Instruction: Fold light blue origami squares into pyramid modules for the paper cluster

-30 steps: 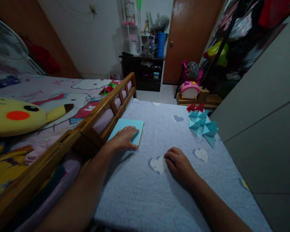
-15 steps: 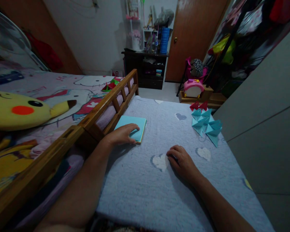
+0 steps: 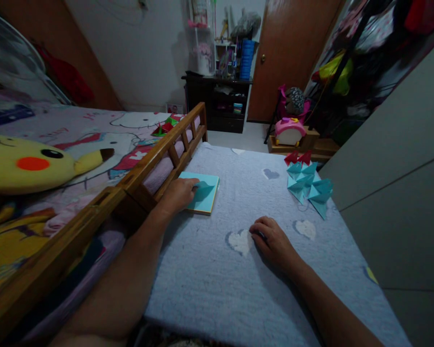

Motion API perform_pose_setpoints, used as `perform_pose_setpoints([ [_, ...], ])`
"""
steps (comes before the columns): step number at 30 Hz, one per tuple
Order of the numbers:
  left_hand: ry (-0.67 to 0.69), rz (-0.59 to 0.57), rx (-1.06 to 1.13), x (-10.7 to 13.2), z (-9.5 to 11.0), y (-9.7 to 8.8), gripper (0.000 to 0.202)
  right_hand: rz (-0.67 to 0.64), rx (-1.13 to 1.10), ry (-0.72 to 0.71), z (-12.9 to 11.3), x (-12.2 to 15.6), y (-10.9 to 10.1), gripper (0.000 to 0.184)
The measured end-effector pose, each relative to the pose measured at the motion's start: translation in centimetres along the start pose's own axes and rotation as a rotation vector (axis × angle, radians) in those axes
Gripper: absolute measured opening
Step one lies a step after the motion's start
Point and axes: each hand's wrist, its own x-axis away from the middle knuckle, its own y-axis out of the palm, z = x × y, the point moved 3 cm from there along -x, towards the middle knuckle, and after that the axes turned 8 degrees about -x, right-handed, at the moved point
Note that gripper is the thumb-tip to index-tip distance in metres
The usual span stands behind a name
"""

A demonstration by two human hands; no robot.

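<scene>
A stack of light blue paper sheets (image 3: 204, 193) lies on the blue heart-patterned mattress (image 3: 220, 270), close to the wooden bed rail (image 3: 155, 161). My left hand (image 3: 178, 194) rests on the stack and pinches the top sheet, whose corner bends upward. My right hand (image 3: 271, 241) lies on the mattress beside a white heart print, with fingers curled under; nothing shows in it. Several folded teal paper pieces (image 3: 308, 187) with two red ones (image 3: 298, 157) sit at the far right of the mattress.
A yellow plush toy (image 3: 32, 164) lies on the raised bed at left. A grey wardrobe wall (image 3: 401, 159) borders the mattress on the right. Beyond are a dark shelf unit (image 3: 220, 103), a brown door (image 3: 292, 58), a pink toy (image 3: 289, 130) and hanging clothes.
My left hand has slid back along the blue stack and closed on the top sheet, lifting its corner. My right hand has stayed in place.
</scene>
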Motion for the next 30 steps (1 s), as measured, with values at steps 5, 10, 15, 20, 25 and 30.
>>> perform_pose_setpoints([
  [5,0.077,0.382,0.06,1.3,2.8,-1.0,0.03,-0.002,-0.023,0.003,0.1,0.2,0.0,0.014],
  [10,0.515,0.637,0.13,4.2,9.0,-0.7,0.027,0.395,0.107,-0.053,0.6,0.5,-1.5,0.053],
  [15,0.768,0.64,0.163,6.4,13.8,0.7,0.023,0.414,0.304,-0.162,-0.3,0.7,-2.3,0.085],
  [20,0.88,0.497,0.151,6.9,15.2,1.9,0.024,0.181,0.366,-0.245,-0.3,0.8,-1.6,0.052],
  [25,0.857,0.344,0.151,5.9,14.6,2.5,0.015,0.093,0.338,-0.247,1.4,0.8,-1.7,0.042],
  [30,0.75,0.135,-0.01,5.1,13.7,3.6,0.009,-0.036,0.246,-0.191,2.1,0.6,-2.7,0.046],
])
